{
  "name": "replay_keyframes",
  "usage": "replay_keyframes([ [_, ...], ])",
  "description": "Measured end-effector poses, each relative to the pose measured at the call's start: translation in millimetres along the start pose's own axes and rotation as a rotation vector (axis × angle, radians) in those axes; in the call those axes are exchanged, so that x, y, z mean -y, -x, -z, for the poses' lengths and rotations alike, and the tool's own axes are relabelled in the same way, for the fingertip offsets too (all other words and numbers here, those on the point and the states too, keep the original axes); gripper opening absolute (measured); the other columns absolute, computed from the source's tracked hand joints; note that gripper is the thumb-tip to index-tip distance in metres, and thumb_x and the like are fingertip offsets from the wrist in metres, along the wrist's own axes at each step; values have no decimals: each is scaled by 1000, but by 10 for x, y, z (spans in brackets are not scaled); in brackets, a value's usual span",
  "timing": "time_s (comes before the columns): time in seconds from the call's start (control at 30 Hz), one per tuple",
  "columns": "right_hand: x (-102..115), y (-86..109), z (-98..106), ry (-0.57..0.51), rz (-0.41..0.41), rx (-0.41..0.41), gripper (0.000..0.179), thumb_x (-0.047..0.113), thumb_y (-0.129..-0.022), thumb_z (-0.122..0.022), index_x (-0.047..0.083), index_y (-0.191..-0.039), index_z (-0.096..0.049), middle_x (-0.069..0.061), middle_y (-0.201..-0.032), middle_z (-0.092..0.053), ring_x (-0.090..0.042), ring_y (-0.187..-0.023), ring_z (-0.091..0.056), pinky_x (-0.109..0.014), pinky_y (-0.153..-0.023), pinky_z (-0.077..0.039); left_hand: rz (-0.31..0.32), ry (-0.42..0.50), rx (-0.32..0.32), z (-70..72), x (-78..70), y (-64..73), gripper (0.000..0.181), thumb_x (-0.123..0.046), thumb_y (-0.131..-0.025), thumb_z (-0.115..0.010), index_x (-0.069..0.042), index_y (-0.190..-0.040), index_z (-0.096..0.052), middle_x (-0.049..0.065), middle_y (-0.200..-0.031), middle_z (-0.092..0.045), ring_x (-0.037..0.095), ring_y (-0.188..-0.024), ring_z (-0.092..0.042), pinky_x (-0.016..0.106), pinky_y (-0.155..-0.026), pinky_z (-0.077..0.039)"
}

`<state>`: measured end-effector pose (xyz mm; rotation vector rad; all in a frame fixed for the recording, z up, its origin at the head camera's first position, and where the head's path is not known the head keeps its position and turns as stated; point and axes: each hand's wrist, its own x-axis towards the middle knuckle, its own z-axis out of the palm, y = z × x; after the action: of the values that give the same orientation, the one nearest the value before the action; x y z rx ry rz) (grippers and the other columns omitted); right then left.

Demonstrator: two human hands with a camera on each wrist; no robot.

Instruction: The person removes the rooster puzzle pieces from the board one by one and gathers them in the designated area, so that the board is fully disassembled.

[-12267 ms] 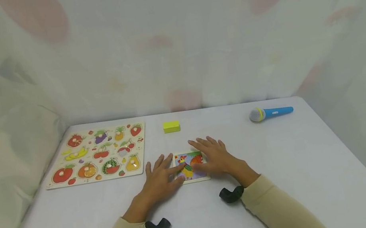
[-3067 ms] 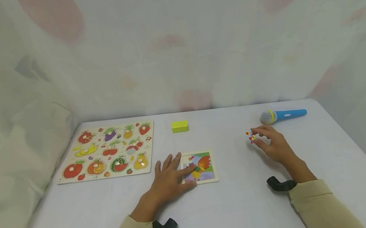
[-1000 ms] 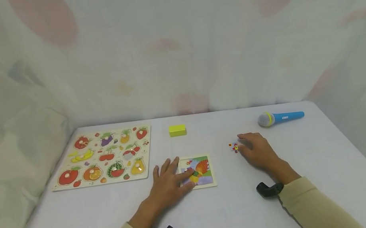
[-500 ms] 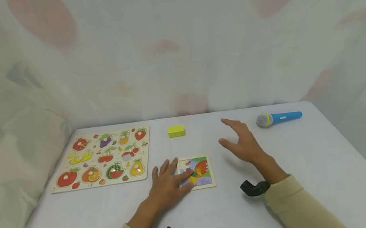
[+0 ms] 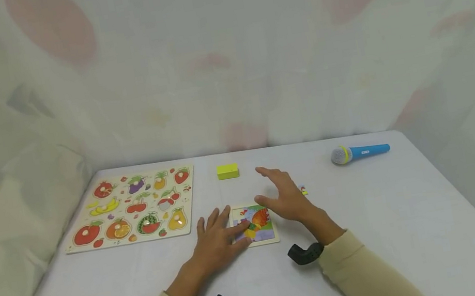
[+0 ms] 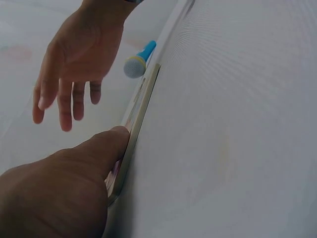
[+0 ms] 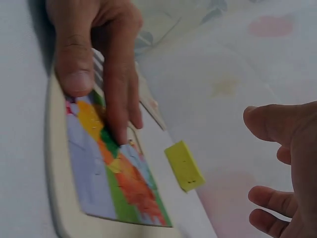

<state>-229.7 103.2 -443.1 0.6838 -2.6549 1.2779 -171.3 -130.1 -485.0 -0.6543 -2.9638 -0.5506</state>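
Note:
My left hand (image 5: 215, 240) lies with fingers spread on the left part of a small square jigsaw puzzle (image 5: 267, 232), a bright bird-like picture in a pale frame. In the right wrist view, its thumb and fingers press on the puzzle (image 7: 133, 188). Part of the picture is hidden beneath them. Just right of the puzzle hovers my right hand (image 5: 288, 199), fingers extended and nothing in them. A small colourful jigsaw piece (image 5: 303, 190) lies on the table beyond that hand, partly covered by it. The left wrist view shows the right hand (image 6: 81, 64) hanging above the puzzle frame (image 6: 143, 106).
A fruit peg puzzle board (image 5: 192, 213) lies at the left of the white table (image 5: 410, 224). A yellow block (image 5: 227, 171) sits behind the small puzzle. At the back right is a blue toy microphone (image 5: 361, 152). Patterned cloth (image 5: 292, 81) rises behind the table.
My right hand held the small jigsaw piece out to the right, set it on the table, let go, and moved left to the puzzle. My left hand has stayed on the puzzle.

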Motion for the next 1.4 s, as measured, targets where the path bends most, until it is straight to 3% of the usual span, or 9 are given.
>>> replay_keyframes([
  [0.23, -155, 9, -200, -30, 33, 55, 63, 20, -88, -70, 13, -145, -44, -16, -137, -50, -31, -124, -38, -54, -100, -33, 6, -12, 5, -6, -11, -11, 47, -58, -88, -60, -38, -131, -61, 12, -152, -34, 40, -139, -21, 67, -104, -10],
  [0.5, -233, 22, -321, 101, -1, 159, 52, 29, -90, -64, 17, -139, -51, -4, -140, -47, -27, -126, -37, -53, -98, -28, -9, -31, -12, -2, 8, -4, 47, -58, -88, -59, -39, -130, -61, 12, -151, -34, 41, -139, -23, 68, -103, -11],
  [0.93, -191, -12, -398, 272, -41, 171, 21, 28, -87, -69, 22, -106, -63, -7, -134, -48, -31, -123, -39, -55, -96, -31, -9, -19, -4, 17, -12, -1, 46, -57, -88, -60, -37, -130, -62, 12, -151, -34, 42, -138, -23, 68, -103, -11],
  [1.4, -114, -7, -377, 295, -46, 189, 15, 25, -86, -67, 19, -101, -67, -8, -139, -45, -32, -124, -37, -54, -97, -30, -16, -19, -9, 6, 5, -8, 47, -57, -88, -60, -37, -130, -62, 13, -151, -35, 42, -138, -24, 69, -102, -12],
])
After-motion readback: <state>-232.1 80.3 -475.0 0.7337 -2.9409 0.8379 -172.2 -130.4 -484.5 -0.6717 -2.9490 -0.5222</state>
